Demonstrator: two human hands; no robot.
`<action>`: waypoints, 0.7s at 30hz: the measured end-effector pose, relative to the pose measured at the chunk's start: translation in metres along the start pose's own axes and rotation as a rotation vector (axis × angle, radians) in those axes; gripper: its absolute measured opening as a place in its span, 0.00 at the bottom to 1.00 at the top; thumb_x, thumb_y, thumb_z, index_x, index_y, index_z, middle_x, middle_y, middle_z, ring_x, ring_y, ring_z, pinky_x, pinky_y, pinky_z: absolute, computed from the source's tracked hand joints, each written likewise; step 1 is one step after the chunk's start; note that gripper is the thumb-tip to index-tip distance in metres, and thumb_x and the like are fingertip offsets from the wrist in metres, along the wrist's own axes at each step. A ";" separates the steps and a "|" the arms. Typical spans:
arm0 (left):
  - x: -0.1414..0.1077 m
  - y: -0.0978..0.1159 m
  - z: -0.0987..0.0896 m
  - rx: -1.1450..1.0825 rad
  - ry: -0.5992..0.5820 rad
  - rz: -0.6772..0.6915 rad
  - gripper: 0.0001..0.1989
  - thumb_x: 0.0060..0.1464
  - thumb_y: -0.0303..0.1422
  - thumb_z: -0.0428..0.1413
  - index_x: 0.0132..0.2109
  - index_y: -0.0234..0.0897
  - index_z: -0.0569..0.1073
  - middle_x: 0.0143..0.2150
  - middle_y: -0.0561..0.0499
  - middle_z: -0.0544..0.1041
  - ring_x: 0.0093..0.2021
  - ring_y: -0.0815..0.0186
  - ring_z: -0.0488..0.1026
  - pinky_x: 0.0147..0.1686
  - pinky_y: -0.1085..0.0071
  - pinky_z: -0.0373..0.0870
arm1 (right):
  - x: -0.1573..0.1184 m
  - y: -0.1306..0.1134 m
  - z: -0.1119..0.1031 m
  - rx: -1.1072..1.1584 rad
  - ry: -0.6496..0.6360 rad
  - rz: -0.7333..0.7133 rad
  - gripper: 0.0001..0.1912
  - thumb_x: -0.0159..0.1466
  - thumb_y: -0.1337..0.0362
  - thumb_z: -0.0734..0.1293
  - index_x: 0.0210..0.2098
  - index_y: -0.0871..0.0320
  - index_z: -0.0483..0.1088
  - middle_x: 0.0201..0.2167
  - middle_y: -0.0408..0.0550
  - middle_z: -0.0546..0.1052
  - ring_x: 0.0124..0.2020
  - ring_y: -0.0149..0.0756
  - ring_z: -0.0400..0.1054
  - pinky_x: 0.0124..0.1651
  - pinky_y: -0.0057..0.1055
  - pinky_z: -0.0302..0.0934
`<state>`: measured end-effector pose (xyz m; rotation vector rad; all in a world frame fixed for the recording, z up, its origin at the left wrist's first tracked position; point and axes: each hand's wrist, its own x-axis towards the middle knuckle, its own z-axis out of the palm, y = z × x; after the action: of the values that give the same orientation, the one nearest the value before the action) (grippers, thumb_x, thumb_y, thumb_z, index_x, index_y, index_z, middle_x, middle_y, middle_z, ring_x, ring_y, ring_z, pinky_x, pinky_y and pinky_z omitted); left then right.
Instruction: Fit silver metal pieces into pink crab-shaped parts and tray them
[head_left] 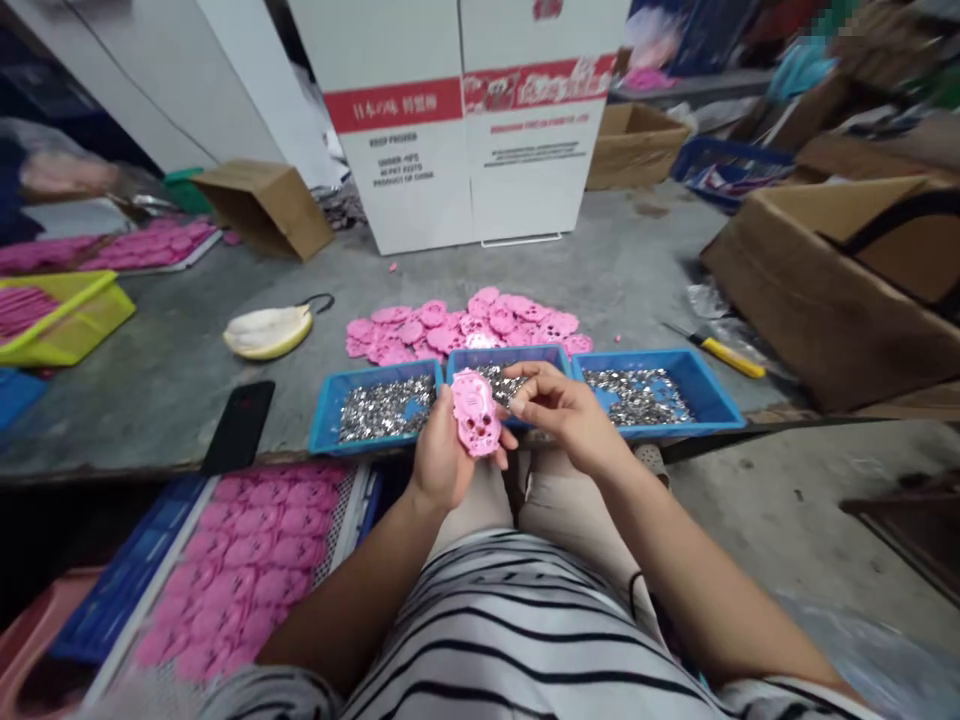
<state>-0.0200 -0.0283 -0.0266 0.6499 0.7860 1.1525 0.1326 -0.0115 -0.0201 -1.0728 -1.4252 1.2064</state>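
Observation:
A pink plastic piece (475, 412), scalloped at the edge and with small dark holes near its lower end, lies in my left hand (437, 455), gripped between thumb and fingers. Just to its right, my right hand (576, 415) is closed in a pinch over the middle blue bin (517, 352). Whatever sits between those fingertips is too small to name. Small shiny metal parts fill this bin, the left blue bin (321, 418) and the right blue bin (712, 390). Behind them spreads a heap of similar pink pieces (435, 322).
A yellow-handled screwdriver (727, 355) and an open cardboard box (810, 290) are at the right. Toward the left lie a black phone (240, 425), a yellow-white peel-like object (268, 332) and a yellow basket (82, 315). White cartons (472, 190) stand behind; pink pieces (255, 545) fill a low tray.

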 end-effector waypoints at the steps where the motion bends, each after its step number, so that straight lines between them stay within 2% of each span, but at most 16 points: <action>1: 0.001 -0.002 0.000 -0.001 -0.016 0.003 0.27 0.52 0.57 0.53 0.37 0.34 0.71 0.28 0.46 0.76 0.28 0.60 0.77 0.18 0.71 0.70 | -0.001 -0.002 0.001 -0.028 -0.023 -0.008 0.09 0.55 0.62 0.71 0.21 0.55 0.71 0.39 0.52 0.74 0.56 0.48 0.64 0.57 0.48 0.57; 4: 0.000 -0.005 0.000 -0.005 -0.049 0.009 0.28 0.54 0.58 0.50 0.39 0.35 0.71 0.29 0.44 0.76 0.30 0.58 0.77 0.20 0.69 0.72 | -0.004 -0.006 0.007 -0.097 -0.106 -0.029 0.13 0.59 0.60 0.70 0.19 0.52 0.69 0.24 0.49 0.71 0.60 0.49 0.61 0.58 0.51 0.57; 6: -0.001 -0.006 0.000 -0.010 -0.049 0.006 0.29 0.55 0.58 0.49 0.42 0.35 0.72 0.30 0.43 0.76 0.31 0.57 0.77 0.21 0.68 0.72 | -0.005 -0.007 0.011 -0.130 -0.133 -0.035 0.14 0.60 0.60 0.70 0.19 0.52 0.70 0.21 0.49 0.70 0.60 0.50 0.62 0.58 0.52 0.57; 11: -0.003 -0.001 0.003 0.014 -0.010 0.024 0.29 0.58 0.56 0.47 0.51 0.35 0.70 0.33 0.44 0.77 0.33 0.59 0.77 0.23 0.69 0.73 | -0.004 -0.007 0.015 -0.191 -0.139 -0.047 0.15 0.59 0.61 0.71 0.18 0.55 0.70 0.36 0.53 0.74 0.54 0.48 0.65 0.55 0.48 0.61; 17: -0.004 -0.003 0.005 0.037 0.007 0.042 0.30 0.60 0.54 0.45 0.55 0.34 0.67 0.33 0.46 0.77 0.34 0.60 0.77 0.24 0.70 0.74 | -0.003 -0.003 0.016 -0.194 -0.175 -0.044 0.14 0.58 0.63 0.69 0.18 0.55 0.68 0.30 0.50 0.73 0.54 0.47 0.65 0.52 0.45 0.63; 21: -0.005 -0.006 0.004 0.033 -0.020 0.023 0.29 0.61 0.54 0.44 0.54 0.34 0.68 0.33 0.46 0.77 0.33 0.60 0.77 0.24 0.70 0.74 | -0.009 0.003 0.017 -0.215 -0.129 -0.052 0.09 0.57 0.65 0.70 0.21 0.57 0.69 0.44 0.52 0.73 0.48 0.43 0.69 0.48 0.42 0.66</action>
<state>-0.0143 -0.0354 -0.0278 0.6984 0.7838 1.1544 0.1179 -0.0224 -0.0254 -1.1114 -1.7030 1.1206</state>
